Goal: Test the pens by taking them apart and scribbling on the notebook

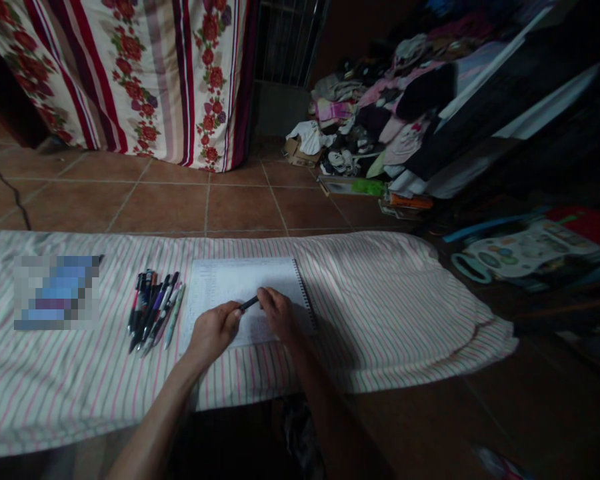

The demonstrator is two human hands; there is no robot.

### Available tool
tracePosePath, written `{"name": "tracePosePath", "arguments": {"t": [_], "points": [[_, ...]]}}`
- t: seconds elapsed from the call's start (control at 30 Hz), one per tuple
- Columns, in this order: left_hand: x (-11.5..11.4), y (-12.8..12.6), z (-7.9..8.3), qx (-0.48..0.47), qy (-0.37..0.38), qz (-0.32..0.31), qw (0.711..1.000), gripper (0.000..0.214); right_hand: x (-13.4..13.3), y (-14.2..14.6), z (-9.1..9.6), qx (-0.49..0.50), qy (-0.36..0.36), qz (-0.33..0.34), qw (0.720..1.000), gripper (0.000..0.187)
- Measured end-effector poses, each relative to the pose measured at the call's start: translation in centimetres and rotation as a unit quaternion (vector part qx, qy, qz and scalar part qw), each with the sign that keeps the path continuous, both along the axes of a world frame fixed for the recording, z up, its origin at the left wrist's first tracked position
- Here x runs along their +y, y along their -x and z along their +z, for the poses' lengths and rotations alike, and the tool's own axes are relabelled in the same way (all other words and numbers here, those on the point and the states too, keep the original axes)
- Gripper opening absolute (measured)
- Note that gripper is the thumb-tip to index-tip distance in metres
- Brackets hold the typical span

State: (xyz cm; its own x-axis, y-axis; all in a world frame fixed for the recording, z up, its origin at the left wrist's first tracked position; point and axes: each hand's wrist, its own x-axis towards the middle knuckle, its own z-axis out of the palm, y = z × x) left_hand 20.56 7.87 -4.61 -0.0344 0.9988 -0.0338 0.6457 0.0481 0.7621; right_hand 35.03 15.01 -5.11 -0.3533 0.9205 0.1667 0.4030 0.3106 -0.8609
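Note:
Both of my hands hold one dark pen [251, 304] over a spiral notebook [245, 270]. My left hand [217, 327] is closed round the pen's left end, and my right hand [277, 311] pinches its right end. The notebook lies open with writing on its page, faint at this distance, and its spiral runs down the right side. To the left of the notebook is a loose bunch of several pens [155, 312], dark, purple, white and red ones among them.
A striped cloth [380, 300] covers the surface under the notebook. At the far left lies a blurred-out blue object [63, 290]. Beyond are a tiled floor [170, 203], a floral curtain [165, 80] and a heap of clothes [380, 113]. A plastic toy panel [525, 247] stands at right.

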Motion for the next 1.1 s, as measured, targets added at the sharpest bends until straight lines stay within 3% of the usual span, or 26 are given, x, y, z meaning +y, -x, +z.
{"name": "tracePosePath", "arguments": {"t": [0.1, 0.2, 0.33, 0.43, 0.53, 0.63, 0.7, 0.77, 0.83, 0.9, 1.0, 1.1], "points": [[0.0, -0.9, -0.3, 0.148, -0.081, 0.038, 0.985, 0.033, 0.4, 0.1, -0.3, 0.008, 0.025, -0.033, 0.999, 0.040], [0.1, -1.4, -0.5, 0.232, -0.111, 0.040, 0.965, 0.036, 0.6, 0.0, -0.6, 0.023, 0.035, -0.055, 0.998, 0.043], [0.1, -1.6, -0.7, 0.261, -0.143, 0.029, 0.954, 0.036, 0.6, -0.1, -0.8, 0.025, 0.040, -0.075, 0.996, 0.046], [0.2, -1.9, -0.6, 0.238, -0.137, 0.032, 0.961, 0.035, 0.4, -0.1, -0.7, 0.006, 0.021, -0.089, 0.996, 0.046], [0.3, -1.9, -0.3, 0.147, -0.100, 0.038, 0.983, 0.031, 0.3, -0.2, -0.6, -0.006, -0.004, -0.087, 0.996, 0.043], [0.3, -1.3, 0.0, -0.044, -0.016, 0.017, 0.999, 0.030, 0.1, -0.3, -0.4, -0.006, -0.016, -0.068, 0.998, 0.040], [0.3, -0.8, 0.2, -0.208, 0.061, -0.015, 0.976, 0.033, -0.1, -0.4, -0.1, -0.001, -0.020, -0.045, 0.999, 0.038], [0.2, -0.3, 0.4, -0.344, 0.123, -0.047, 0.930, 0.035, -0.4, -0.6, 0.2, 0.004, -0.023, -0.019, 1.000, 0.037], [0.2, 0.0, 0.6, -0.422, 0.161, -0.067, 0.890, 0.035, -0.5, -0.7, 0.5, 0.008, -0.028, 0.000, 1.000, 0.037], [0.2, -0.1, 0.6, -0.444, 0.167, -0.062, 0.878, 0.036, -0.5, -0.8, 0.7, 0.006, -0.034, 0.010, 0.999, 0.037], [0.2, -0.8, 0.3, -0.357, 0.110, -0.024, 0.927, 0.036, -0.2, -0.6, 0.6, 0.000, -0.045, -0.005, 0.999, 0.037], [0.1, -1.3, -0.2, -0.122, -0.014, 0.024, 0.992, 0.032, 0.2, -0.3, 0.0, 0.000, -0.034, -0.038, 0.999, 0.037]]}}
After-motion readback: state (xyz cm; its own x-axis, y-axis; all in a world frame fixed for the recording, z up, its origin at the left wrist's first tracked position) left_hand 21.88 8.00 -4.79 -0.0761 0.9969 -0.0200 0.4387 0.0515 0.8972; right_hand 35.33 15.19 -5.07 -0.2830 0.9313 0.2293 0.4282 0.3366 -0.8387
